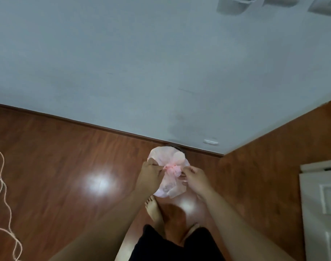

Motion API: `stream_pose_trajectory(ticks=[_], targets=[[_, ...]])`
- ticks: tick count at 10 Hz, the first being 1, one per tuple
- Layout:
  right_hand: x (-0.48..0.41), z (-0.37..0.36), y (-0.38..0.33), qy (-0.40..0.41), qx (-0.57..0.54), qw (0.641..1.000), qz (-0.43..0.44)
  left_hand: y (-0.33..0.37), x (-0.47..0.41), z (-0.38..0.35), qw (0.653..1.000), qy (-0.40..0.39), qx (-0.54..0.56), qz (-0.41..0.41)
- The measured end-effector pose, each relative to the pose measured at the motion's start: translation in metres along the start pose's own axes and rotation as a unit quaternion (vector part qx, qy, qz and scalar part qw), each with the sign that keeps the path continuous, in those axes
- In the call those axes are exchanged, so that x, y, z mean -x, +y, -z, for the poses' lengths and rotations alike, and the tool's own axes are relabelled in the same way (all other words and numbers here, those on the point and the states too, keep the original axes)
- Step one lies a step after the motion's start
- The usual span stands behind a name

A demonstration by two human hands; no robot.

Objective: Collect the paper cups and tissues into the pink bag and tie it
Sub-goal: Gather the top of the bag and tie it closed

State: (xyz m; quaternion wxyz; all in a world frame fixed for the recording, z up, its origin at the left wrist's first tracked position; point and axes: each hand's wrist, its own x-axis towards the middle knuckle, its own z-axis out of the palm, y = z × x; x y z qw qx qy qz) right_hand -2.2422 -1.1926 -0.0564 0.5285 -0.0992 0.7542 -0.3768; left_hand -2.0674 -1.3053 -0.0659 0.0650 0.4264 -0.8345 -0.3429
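Seen from above, the pink bag [168, 172] hangs over the wooden floor [66, 166] near the wall; the left hand [151, 171] and right hand [194, 176] each pinch a gathered end at its knot

I see a glossy reddish-brown wood floor [57, 166] with two bright patches of reflected light, bordered by a dark baseboard [85, 123] along the wall. A pale cord [3, 158] snakes loosely over it at the far left, and a bare foot [153, 208] stands flat on the boards near the middle. I cannot tell whether the pink bag [169, 187] just beyond the toes touches the floor.
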Motion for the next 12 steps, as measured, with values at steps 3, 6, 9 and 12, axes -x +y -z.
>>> stream_pose_trajectory(ticks=[3, 6, 9, 12], targets=[[-0.067, -0.013, -0.012, 0.02, 0.108, 0.993, -0.037, -0.03, -0.067, -0.011, 0.994, -0.067, 0.043, 0.071], [-0.124, -0.012, -0.005, 0.025, 0.119, 0.991, -0.054, -0.052, -0.117, -0.053, 0.987, -0.097, 0.026, 0.128], [-0.144, -0.008, -0.001, 0.03, 0.143, 0.989, -0.037, -0.069, -0.13, -0.064, 0.968, -0.15, 0.043, 0.198], [-0.119, -0.004, -0.003, 0.001, 0.131, 0.991, -0.03, -0.068, -0.131, -0.046, 0.97, -0.201, -0.011, 0.139]])
